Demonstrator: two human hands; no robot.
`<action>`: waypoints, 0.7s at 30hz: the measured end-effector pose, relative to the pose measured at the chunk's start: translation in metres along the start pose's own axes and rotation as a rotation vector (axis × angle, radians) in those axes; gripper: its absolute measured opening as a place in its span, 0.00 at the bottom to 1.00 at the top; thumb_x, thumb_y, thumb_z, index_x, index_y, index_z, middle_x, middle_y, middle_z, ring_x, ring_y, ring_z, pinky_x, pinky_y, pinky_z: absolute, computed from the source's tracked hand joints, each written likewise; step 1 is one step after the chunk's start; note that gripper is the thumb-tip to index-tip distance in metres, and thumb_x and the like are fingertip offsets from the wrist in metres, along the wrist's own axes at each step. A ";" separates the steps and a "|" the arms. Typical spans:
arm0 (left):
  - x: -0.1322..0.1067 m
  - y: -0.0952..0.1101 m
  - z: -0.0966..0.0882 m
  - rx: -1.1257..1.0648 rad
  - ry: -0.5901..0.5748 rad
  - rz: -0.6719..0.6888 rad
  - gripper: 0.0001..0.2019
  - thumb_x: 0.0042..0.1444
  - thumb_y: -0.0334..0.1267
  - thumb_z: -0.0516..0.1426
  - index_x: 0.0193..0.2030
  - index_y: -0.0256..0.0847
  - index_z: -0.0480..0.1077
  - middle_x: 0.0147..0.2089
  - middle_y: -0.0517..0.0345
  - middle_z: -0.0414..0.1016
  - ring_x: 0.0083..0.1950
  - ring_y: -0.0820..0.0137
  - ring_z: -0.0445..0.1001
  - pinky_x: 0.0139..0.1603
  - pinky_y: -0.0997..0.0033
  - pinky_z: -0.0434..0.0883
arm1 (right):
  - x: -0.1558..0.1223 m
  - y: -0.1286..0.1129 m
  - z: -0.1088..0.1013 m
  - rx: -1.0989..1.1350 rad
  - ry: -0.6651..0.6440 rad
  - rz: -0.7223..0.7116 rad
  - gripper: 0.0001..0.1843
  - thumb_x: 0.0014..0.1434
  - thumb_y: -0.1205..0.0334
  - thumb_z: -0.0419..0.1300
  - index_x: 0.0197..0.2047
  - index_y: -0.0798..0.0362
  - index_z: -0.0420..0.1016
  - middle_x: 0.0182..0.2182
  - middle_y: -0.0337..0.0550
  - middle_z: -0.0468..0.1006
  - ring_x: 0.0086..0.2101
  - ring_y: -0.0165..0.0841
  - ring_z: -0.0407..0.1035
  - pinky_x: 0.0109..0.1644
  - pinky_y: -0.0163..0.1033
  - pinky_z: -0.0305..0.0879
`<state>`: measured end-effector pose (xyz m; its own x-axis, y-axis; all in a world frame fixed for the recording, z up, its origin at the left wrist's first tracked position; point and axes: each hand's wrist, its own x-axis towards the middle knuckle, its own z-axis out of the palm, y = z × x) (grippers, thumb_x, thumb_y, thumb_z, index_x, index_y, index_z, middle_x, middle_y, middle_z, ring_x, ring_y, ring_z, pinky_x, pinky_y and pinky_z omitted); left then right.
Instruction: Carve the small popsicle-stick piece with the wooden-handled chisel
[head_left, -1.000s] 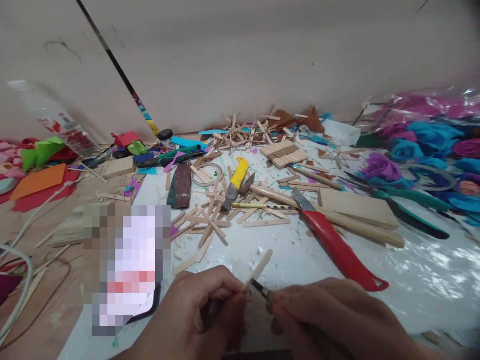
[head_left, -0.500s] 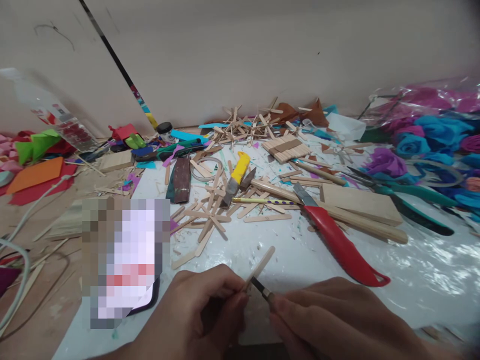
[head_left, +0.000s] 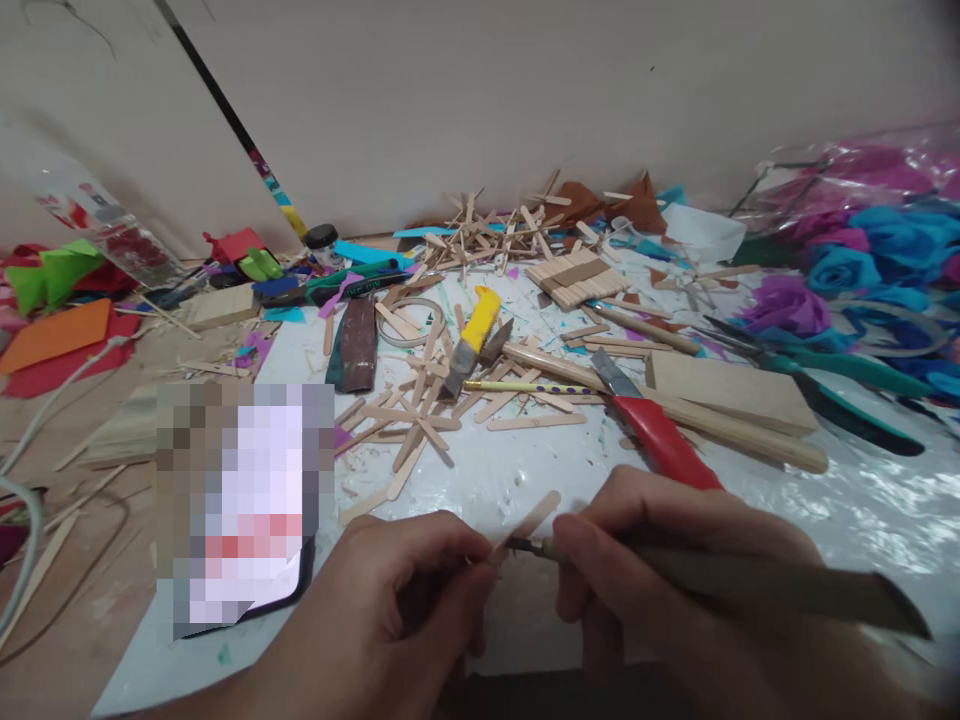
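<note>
My left hand (head_left: 412, 590) is closed, pinching a popsicle stick (head_left: 534, 518) between thumb and fingers; the stick's rounded end points up and away. My right hand (head_left: 637, 580) grips a carving knife (head_left: 765, 590) like a pen, its long handle lying back to the right. The knife's small dark tip is at the stick, close to my left fingertips; whether it cuts into the wood I cannot tell. Just beyond my right hand lies a red-handled knife (head_left: 660, 440), partly covered by that hand.
Behind my hands lie loose popsicle sticks (head_left: 420, 425), a hammer with a yellow head end (head_left: 480, 325), a bundle of sticks (head_left: 577, 278) and green-handled scissors (head_left: 855, 410). A phone (head_left: 262, 500), blurred out, is at left. Blue crepe flowers (head_left: 847, 270) sit at right.
My right hand has turned and risen, so the knife lies flatter and its handle now shows. It covers the red handle's end. The view has shifted slightly.
</note>
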<state>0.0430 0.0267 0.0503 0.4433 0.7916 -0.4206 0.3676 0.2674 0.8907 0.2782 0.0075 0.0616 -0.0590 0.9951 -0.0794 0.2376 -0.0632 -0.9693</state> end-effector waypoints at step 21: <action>-0.005 0.008 0.005 0.297 0.044 0.042 0.17 0.76 0.48 0.58 0.45 0.49 0.89 0.33 0.60 0.86 0.30 0.67 0.78 0.29 0.74 0.65 | 0.030 -0.008 -0.018 0.080 -0.182 0.201 0.32 0.79 0.39 0.68 0.26 0.47 0.74 0.16 0.35 0.80 0.10 0.25 0.71 0.14 0.21 0.57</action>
<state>0.0481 0.0224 0.0585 0.4293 0.8235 -0.3709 0.5755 0.0670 0.8150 0.2915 0.0392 0.0715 -0.1929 0.9326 -0.3051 0.1856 -0.2706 -0.9446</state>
